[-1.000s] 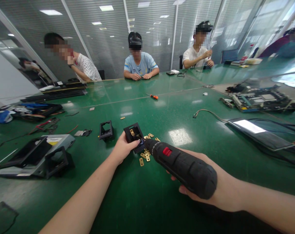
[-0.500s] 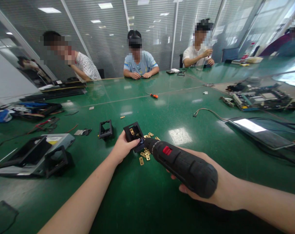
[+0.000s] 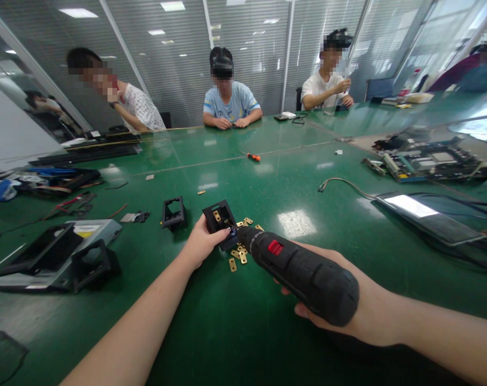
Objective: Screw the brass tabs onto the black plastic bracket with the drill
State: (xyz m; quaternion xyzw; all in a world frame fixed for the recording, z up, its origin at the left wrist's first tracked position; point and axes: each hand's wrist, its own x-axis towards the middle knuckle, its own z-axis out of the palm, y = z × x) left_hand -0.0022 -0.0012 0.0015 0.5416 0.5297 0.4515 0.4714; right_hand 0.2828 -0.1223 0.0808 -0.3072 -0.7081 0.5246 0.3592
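Note:
My left hand [image 3: 205, 238] grips a black plastic box-shaped housing [image 3: 211, 212] by its near side, the thumb reaching over the rim. Inside the housing a small brass plate [image 3: 216, 215] with holes shows. A black cordless drill [image 3: 300, 271] with a red switch on top fills my right hand [image 3: 348, 300], fingers wrapped round its handle. The drill's nose points into the housing beside my left thumb; the bit's tip is hard to make out. Several loose brass plates [image 3: 242, 254] lie on the green table [image 3: 211, 316] around and under the housing.
Left of my hand stands a second black housing [image 3: 174, 213]. Farther left are a grey metal case [image 3: 94, 230] and another black frame [image 3: 94, 265]. An orange-handled screwdriver [image 3: 253, 157] lies ahead. Circuit boards [image 3: 436, 158] and a cabled flat device [image 3: 428, 217] occupy the right. Several people sit opposite.
Both hands, the housing and the drill keep nearly the same position. The whole view has shifted very slightly.

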